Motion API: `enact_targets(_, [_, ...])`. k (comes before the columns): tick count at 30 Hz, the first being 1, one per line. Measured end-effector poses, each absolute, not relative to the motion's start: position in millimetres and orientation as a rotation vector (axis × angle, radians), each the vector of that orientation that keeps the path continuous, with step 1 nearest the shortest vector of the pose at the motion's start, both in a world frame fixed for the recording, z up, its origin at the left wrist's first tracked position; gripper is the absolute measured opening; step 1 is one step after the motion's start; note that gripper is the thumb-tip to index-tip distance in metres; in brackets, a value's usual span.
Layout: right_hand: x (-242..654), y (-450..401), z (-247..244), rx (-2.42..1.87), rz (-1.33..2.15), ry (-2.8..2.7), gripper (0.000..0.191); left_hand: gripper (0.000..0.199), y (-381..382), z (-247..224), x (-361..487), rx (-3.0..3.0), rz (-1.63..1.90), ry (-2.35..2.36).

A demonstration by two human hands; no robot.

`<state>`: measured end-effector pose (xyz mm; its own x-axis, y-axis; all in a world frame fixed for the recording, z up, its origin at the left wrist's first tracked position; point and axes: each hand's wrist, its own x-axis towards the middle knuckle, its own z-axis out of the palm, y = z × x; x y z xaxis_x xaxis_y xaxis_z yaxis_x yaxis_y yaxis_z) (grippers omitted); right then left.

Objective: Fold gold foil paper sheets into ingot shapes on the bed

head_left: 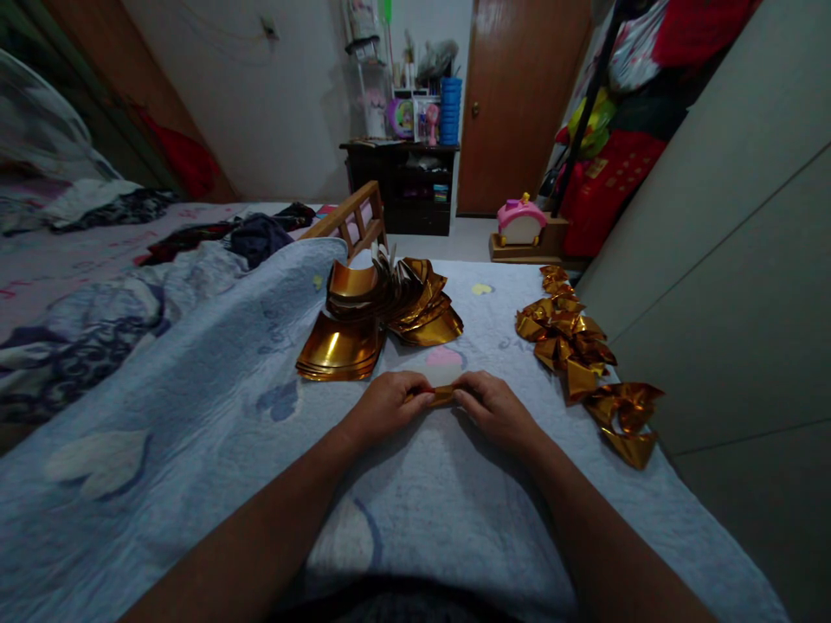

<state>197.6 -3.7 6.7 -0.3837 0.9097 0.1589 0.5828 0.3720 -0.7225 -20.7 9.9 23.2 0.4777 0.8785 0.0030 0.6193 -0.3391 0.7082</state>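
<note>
Between my two hands is a sheet of gold foil paper (444, 396), its near edge folded into a narrow gold strip and its pale side showing beyond. My left hand (397, 400) pinches the strip's left end, thumb on top. At the right end, my right hand (488, 402) grips it the same way, fingers closed. Just past my hands lies a fanned stack of gold foil sheets (341, 346), some curled upward. To the right, several folded gold foil pieces (571, 337) sit in a loose row, the closest one (627, 420) near the bed's edge.
A pale blue quilt (260, 484) with heart shapes covers the surface under my hands. A wooden rail (351, 216) stands behind the stack. Grey cabinet doors (733, 260) rise along the right side. Clothes (253, 238) are heaped at left, and a pink toy case (521, 221) stands beyond the bed.
</note>
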Motion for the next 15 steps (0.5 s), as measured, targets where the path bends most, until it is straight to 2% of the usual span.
enact_targets(9, [194.7,-1.7,2.0,-1.378,0.766,-2.011,0.008,0.023,10.3,24.3,-17.9,2.089,0.54,1.351])
enact_targets(15, [193.3,0.8,-2.1,-1.375,0.646,-2.011,0.011,0.02,11.3,21.8,-16.0,2.126,0.492,1.411])
